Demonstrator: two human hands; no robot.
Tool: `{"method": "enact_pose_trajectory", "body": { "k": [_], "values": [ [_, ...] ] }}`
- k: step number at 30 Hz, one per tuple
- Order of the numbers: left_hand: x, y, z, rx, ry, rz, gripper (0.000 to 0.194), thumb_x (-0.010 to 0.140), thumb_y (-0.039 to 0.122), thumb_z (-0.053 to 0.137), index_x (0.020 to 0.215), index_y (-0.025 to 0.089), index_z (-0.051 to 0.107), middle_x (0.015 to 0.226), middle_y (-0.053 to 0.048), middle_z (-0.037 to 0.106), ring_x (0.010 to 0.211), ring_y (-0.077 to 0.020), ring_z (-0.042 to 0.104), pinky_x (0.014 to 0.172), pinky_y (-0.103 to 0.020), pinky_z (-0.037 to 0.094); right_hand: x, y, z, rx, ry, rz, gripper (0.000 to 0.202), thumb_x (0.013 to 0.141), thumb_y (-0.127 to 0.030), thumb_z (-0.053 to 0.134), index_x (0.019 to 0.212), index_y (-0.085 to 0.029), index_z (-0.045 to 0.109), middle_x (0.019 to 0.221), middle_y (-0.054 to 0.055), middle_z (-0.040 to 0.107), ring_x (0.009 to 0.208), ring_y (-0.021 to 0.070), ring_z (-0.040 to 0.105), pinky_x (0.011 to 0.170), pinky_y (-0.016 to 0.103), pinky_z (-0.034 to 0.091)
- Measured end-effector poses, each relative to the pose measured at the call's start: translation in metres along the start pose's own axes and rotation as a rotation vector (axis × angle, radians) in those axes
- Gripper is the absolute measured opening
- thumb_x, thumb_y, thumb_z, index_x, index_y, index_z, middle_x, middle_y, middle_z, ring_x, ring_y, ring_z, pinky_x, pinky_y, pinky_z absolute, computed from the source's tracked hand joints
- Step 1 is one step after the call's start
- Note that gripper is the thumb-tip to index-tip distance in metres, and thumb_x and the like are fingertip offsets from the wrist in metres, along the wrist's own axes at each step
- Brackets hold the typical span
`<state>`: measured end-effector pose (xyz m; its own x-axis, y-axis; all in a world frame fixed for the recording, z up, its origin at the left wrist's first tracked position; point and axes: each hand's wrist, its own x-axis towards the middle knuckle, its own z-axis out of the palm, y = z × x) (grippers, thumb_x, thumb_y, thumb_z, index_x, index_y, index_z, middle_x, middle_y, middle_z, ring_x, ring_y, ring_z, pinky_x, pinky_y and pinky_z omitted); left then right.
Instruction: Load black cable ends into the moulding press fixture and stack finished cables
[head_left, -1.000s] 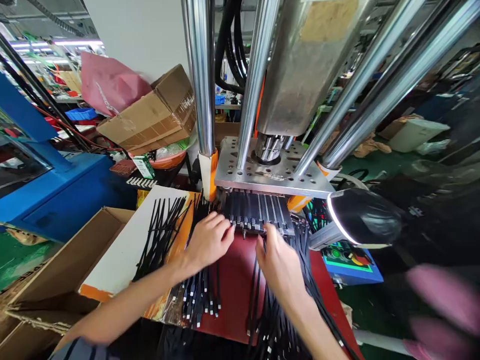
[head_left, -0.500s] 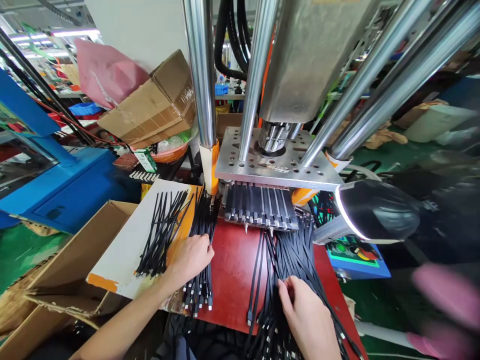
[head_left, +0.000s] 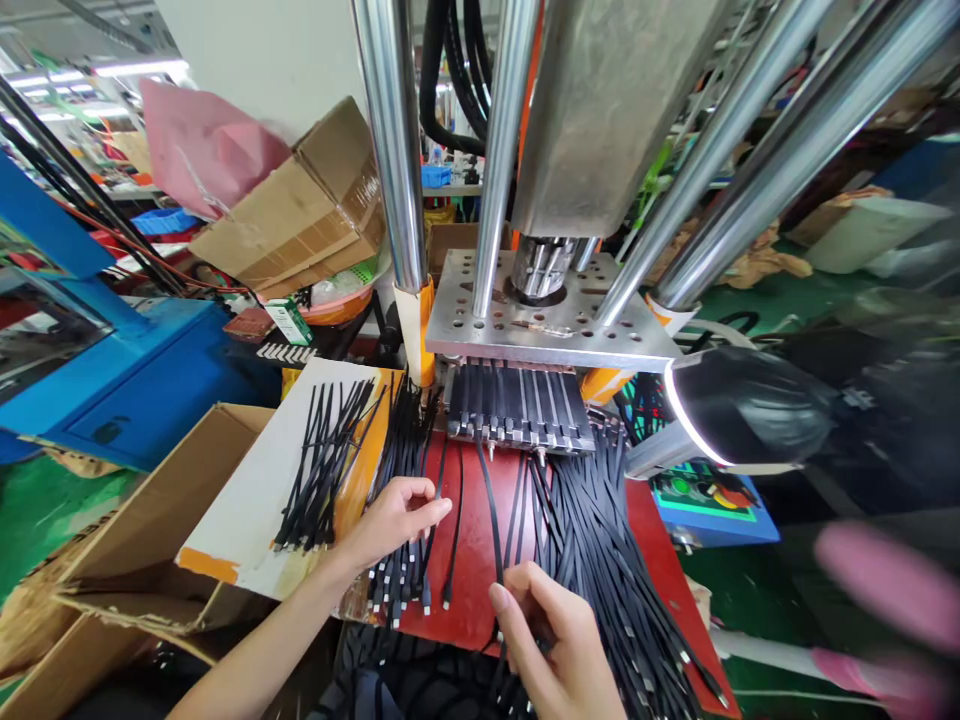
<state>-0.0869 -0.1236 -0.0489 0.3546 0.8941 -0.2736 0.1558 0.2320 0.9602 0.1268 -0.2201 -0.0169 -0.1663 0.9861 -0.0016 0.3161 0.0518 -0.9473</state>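
My right hand (head_left: 559,640) pinches a flat black cable (head_left: 489,490) between thumb and forefinger. That cable runs up to the front of the slotted metal mould block (head_left: 521,405), where several small connectors sit in a row. My left hand (head_left: 394,520) hovers over the left bundle of black cables (head_left: 405,425), its thumb and forefinger apart. Beside it a loose cable (head_left: 457,530) lies on the red work surface (head_left: 472,620). Under and beyond my right hand spreads a larger cable bundle (head_left: 600,530) with metal plug ends.
A thick steel plate (head_left: 555,335) on chrome columns stands over the mould. At right are a round lamp (head_left: 739,410) and a blue control box (head_left: 720,515). More cables (head_left: 322,465) rest on a white board (head_left: 255,480) at left, beside an open carton (head_left: 180,510).
My right hand moved left from the right bundle and now holds a cable leading to the mould. My left hand has opened and shifted slightly; loose cables now lie to its right.
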Motion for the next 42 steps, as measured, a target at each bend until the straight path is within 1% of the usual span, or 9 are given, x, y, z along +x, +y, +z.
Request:
{"method": "enact_pose_trajectory", "body": {
  "k": [9, 13, 18, 22, 26, 30, 34, 38, 42],
  "values": [
    [-0.042, 0.022, 0.037, -0.078, -0.089, 0.027, 0.043, 0.086, 0.055, 0.072, 0.069, 0.016, 0.072, 0.066, 0.002, 0.053, 0.045, -0.0071, 0.045, 0.043, -0.022, 0.032, 0.003, 0.006, 0.007, 0.111, -0.153, 0.046, 0.033, 0.095, -0.042, 0.062, 0.072, -0.019, 0.055, 0.064, -0.002, 0.052, 0.059, 0.0126, 0.045, 0.056, 0.024, 0.035],
    [-0.053, 0.019, 0.047, 0.182, -0.111, 0.201, 0.039, 0.089, 0.037, 0.073, 0.056, 0.018, 0.064, 0.06, 0.001, 0.055, 0.056, -0.011, 0.048, 0.055, -0.026, 0.034, 0.009, 0.005, 0.002, 0.278, -0.038, 0.151, 0.034, 0.092, -0.051, 0.064, 0.081, -0.019, 0.061, 0.068, -0.002, 0.05, 0.06, 0.0133, 0.045, 0.055, 0.024, 0.037],
    [-0.06, -0.002, 0.056, 0.377, -0.185, 0.113, 0.041, 0.087, 0.032, 0.072, 0.052, 0.018, 0.058, 0.063, 0.001, 0.055, 0.057, -0.0113, 0.046, 0.055, -0.027, 0.03, 0.022, 0.003, 0.002, 0.25, 0.151, 0.058, 0.047, 0.096, -0.052, 0.061, 0.064, -0.02, 0.046, 0.065, -0.003, 0.041, 0.058, 0.0116, 0.038, 0.053, 0.024, 0.033],
    [-0.053, 0.009, 0.048, 0.424, -0.32, 0.051, 0.026, 0.082, 0.027, 0.079, 0.062, 0.018, 0.067, 0.069, 0.003, 0.058, 0.065, -0.0113, 0.052, 0.06, -0.024, 0.033, 0.022, 0.007, -0.002, 0.183, 0.161, -0.027, 0.045, 0.099, -0.048, 0.059, 0.066, -0.019, 0.05, 0.066, -0.002, 0.045, 0.059, 0.0117, 0.041, 0.053, 0.023, 0.034],
    [-0.033, 0.054, 0.038, 0.271, -0.147, 0.241, 0.021, 0.086, 0.036, 0.077, 0.097, 0.018, 0.078, 0.087, -0.001, 0.067, 0.075, -0.0144, 0.059, 0.069, -0.024, 0.043, 0.016, 0.015, 0.004, 0.119, 0.131, -0.098, 0.044, 0.102, -0.044, 0.056, 0.066, -0.019, 0.05, 0.069, 0.0, 0.05, 0.062, 0.0123, 0.045, 0.056, 0.023, 0.036],
    [-0.015, 0.086, 0.037, 0.221, -0.098, 0.345, 0.025, 0.094, 0.035, 0.068, 0.087, 0.015, 0.079, 0.087, -0.006, 0.074, 0.078, -0.0158, 0.065, 0.071, -0.024, 0.047, 0.012, 0.017, 0.011, 0.067, 0.109, -0.161, 0.034, 0.103, -0.037, 0.055, 0.074, -0.019, 0.059, 0.071, 0.001, 0.053, 0.065, 0.0139, 0.05, 0.061, 0.023, 0.041],
    [-0.012, 0.087, 0.041, 0.187, -0.15, 0.309, 0.028, 0.096, 0.031, 0.067, 0.08, 0.013, 0.08, 0.088, -0.008, 0.077, 0.082, -0.0171, 0.068, 0.075, -0.025, 0.048, 0.004, 0.023, 0.004, 0.115, 0.116, -0.171, 0.027, 0.104, -0.035, 0.051, 0.091, -0.02, 0.069, 0.078, 0.004, 0.059, 0.064, 0.0158, 0.055, 0.061, 0.025, 0.049],
    [-0.011, 0.08, 0.042, -0.007, -0.211, 0.215, 0.024, 0.088, 0.037, 0.078, 0.089, 0.013, 0.082, 0.081, -0.005, 0.072, 0.062, -0.0112, 0.063, 0.059, -0.021, 0.047, 0.001, 0.031, -0.003, 0.223, 0.174, -0.143, 0.022, 0.103, -0.034, 0.055, 0.108, -0.022, 0.074, 0.082, 0.003, 0.062, 0.053, 0.0129, 0.053, 0.05, 0.024, 0.046],
    [-0.006, 0.076, 0.044, -0.196, -0.242, 0.176, 0.031, 0.072, 0.039, 0.092, 0.081, 0.012, 0.082, 0.078, -0.004, 0.067, 0.053, -0.0084, 0.059, 0.051, -0.02, 0.047, 0.008, 0.023, -0.002, 0.099, 0.234, -0.258, 0.019, 0.1, -0.026, 0.061, 0.086, -0.022, 0.073, 0.075, 0.002, 0.059, 0.064, 0.0143, 0.056, 0.058, 0.023, 0.045]
  ]
}}
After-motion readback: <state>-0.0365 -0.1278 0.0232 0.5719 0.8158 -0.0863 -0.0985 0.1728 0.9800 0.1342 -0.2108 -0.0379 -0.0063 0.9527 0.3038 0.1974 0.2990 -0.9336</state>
